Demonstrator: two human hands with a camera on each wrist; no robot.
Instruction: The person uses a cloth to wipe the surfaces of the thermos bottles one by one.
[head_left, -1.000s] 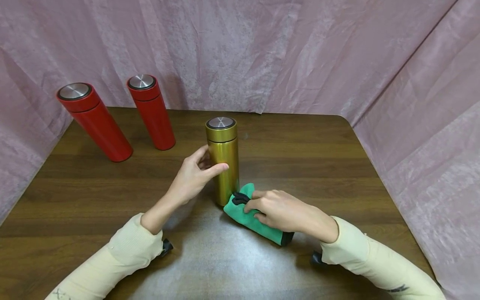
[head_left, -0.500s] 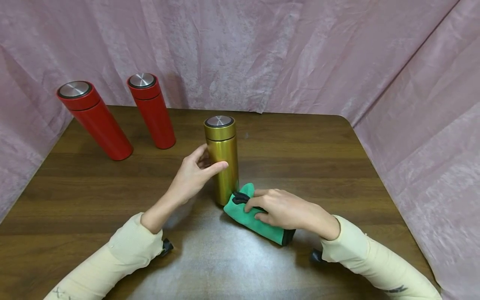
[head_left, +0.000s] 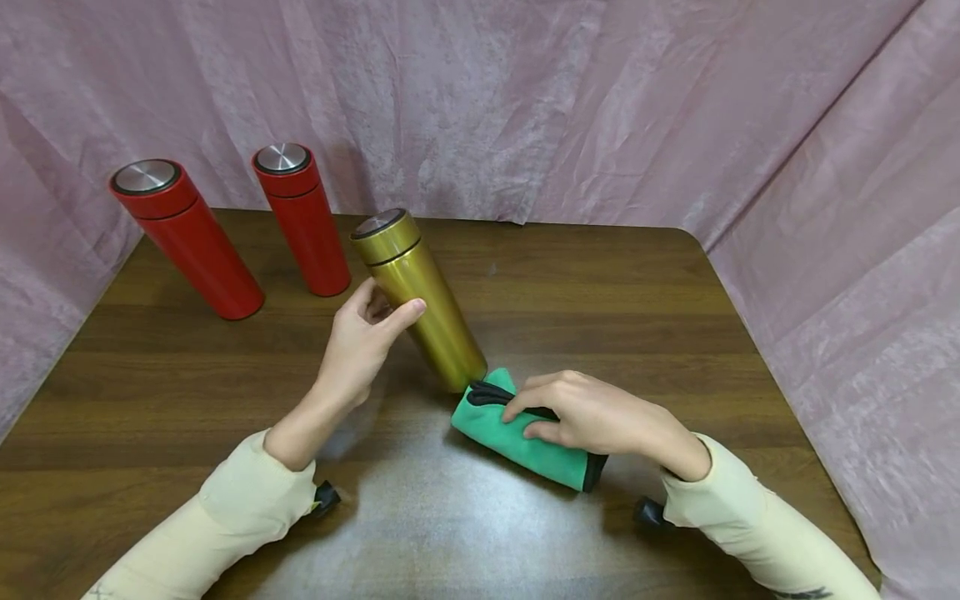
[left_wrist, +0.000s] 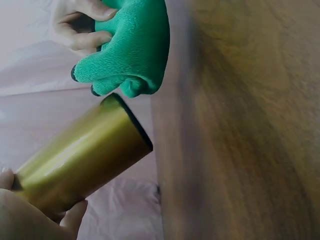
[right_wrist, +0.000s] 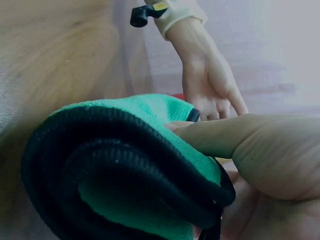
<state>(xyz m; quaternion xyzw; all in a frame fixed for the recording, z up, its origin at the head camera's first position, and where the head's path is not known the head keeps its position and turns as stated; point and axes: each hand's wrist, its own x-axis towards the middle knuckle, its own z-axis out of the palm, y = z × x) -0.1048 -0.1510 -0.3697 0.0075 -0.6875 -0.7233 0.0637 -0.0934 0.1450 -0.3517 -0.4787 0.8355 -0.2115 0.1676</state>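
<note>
A gold thermos bottle (head_left: 427, 300) with a brushed-metal lid top leans with its lid to the left. My left hand (head_left: 352, 350) grips it around the middle, thumb across the front. In the left wrist view the bottle's dark-rimmed base (left_wrist: 132, 122) hangs clear of the table. My right hand (head_left: 592, 412) holds a folded green towel (head_left: 517, 437) with black edging, fingertips pressed into its top. One end of the towel lies right by the bottle's base in the head view. The right wrist view shows the towel's rolled layers (right_wrist: 125, 165) up close, with the thumb on them.
Two red thermos bottles (head_left: 187, 242) stand upright at the back left of the wooden table (head_left: 600, 308); the second red bottle (head_left: 303, 221) is nearer the middle. Pink curtains (head_left: 480, 108) hang behind the table and along its right side.
My left hand has tipped the gold bottle's lid to the left and lifted its base. My right hand and the towel have shifted slightly right.
</note>
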